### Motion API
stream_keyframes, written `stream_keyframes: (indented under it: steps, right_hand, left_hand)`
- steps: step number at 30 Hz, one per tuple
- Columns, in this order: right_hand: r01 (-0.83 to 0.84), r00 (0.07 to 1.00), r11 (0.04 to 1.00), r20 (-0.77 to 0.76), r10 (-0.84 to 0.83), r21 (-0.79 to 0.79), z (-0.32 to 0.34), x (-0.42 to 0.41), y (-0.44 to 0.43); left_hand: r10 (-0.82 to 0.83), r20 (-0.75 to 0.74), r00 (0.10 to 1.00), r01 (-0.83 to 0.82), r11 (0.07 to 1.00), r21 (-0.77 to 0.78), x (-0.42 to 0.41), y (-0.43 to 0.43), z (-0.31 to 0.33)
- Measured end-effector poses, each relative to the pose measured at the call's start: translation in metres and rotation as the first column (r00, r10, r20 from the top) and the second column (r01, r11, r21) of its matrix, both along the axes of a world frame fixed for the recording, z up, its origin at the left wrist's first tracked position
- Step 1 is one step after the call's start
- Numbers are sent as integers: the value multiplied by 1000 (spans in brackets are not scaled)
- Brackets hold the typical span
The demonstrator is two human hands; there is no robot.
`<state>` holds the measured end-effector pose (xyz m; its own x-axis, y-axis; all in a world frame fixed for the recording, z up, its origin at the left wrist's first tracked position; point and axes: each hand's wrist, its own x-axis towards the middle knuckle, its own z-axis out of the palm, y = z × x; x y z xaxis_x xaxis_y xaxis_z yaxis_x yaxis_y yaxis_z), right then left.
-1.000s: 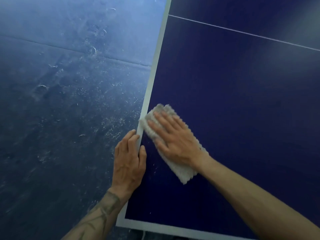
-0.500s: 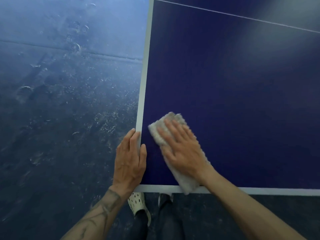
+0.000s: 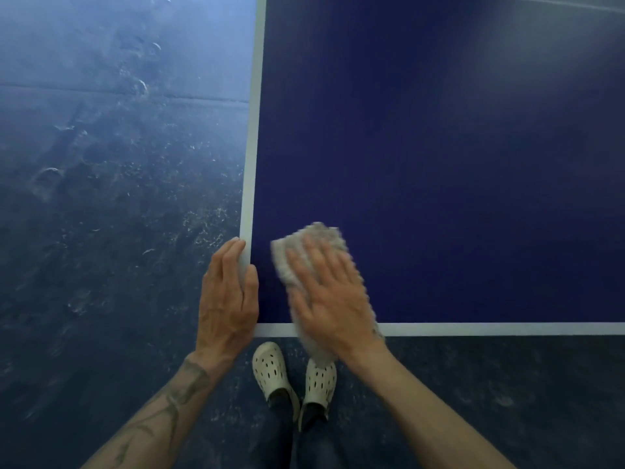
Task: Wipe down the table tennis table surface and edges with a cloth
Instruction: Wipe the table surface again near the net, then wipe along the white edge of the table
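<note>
Right hand drew cloth further over table end (left hand stays).

Head camera looks steeply down, close over table corner.

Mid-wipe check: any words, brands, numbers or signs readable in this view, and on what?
None readable.
The table tennis table shows only plain white border lines, no logo.
The cloth is motion-blurred and shows no label.
The clogs show only holes, no brand.
The forearm tattoo is line-work; no letters can be made out.
</note>
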<state>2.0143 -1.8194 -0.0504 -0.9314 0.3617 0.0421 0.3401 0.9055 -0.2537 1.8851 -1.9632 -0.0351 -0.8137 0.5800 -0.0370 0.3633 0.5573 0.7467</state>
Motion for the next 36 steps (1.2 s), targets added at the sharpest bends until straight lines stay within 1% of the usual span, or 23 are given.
stream_keyframes:
  steps: [2, 3, 5, 9, 11, 14, 17, 21, 24, 26, 28, 29, 30, 31, 32, 34, 36]
  right_hand:
    - [189, 981, 982, 35, -189, 7, 1, 20, 10]
    - [255, 965, 967, 54, -256, 16, 0, 28, 8]
    - [309, 949, 951, 54, -310, 22, -3, 39, -6]
    - [320, 947, 947, 19, -321, 33, -8, 30, -40]
    - [324, 946, 945, 1, -325, 46, -8, 12, -56]
    - [311, 950, 950, -38, -310, 19, -9, -22, -86]
    - [320, 945, 948, -72, -318, 5, -10, -51, -116]
    - [336, 936, 941, -116, -332, 24, -8, -72, -141]
    - [350, 926, 936, -163, -340, 34, -6, -80, -154]
    - [327, 931, 945, -181, -318, 20, -6, -88, -163]
    - [219, 966, 975, -130, -222, -38, -6, -97, -178]
    - [149, 984, 982, -77, -158, -112, -5, -100, -188]
    - [111, 993, 971, -25, -119, -214, -4, -102, -201]
    - [123, 992, 942, 19, -123, -313, -4, -103, -211]
    - [170, 985, 908, 51, -164, -382, -4, -103, -217]
    - [279, 958, 844, 74, -277, -457, -2, -100, -224]
    - [302, 946, 798, 60, -319, -521, 5, -96, -224]
  left_hand:
    - [0, -5, 1000, 0, 1000, -15, 7, -3, 4]
    - [1, -4, 1000, -2, 1000, -17, 10, -4, 4]
    - [6, -7, 1000, -7, 1000, -18, 16, -8, 5]
    - [-3, -6, 1000, 3, 1000, -22, 19, -20, 3]
    - [-18, -15, 1000, 17, 999, -28, 14, -31, 1]
    - [-26, -35, 999, 25, 999, -45, 0, -55, -6]
    - [-40, -24, 999, 39, 997, -68, -15, -82, -10]
    - [-91, -12, 996, 90, 992, -87, -30, -113, -10]
    - [-117, 11, 993, 118, 990, -81, -39, -130, -7]
    - [-131, 25, 991, 132, 989, -71, -44, -139, -4]
    - [-141, 40, 989, 143, 988, -61, -50, -150, -1]
    - [-140, 53, 989, 143, 988, -55, -53, -157, 1]
    - [-134, 66, 989, 138, 989, -52, -56, -163, 3]
    - [-129, 78, 989, 133, 990, -55, -59, -169, 5]
    - [-126, 91, 988, 133, 989, -65, -62, -176, 6]
    - [-130, 133, 983, 143, 985, -97, -66, -186, 5]
    - [-123, 242, 963, 150, 984, -98, -67, -190, 4]
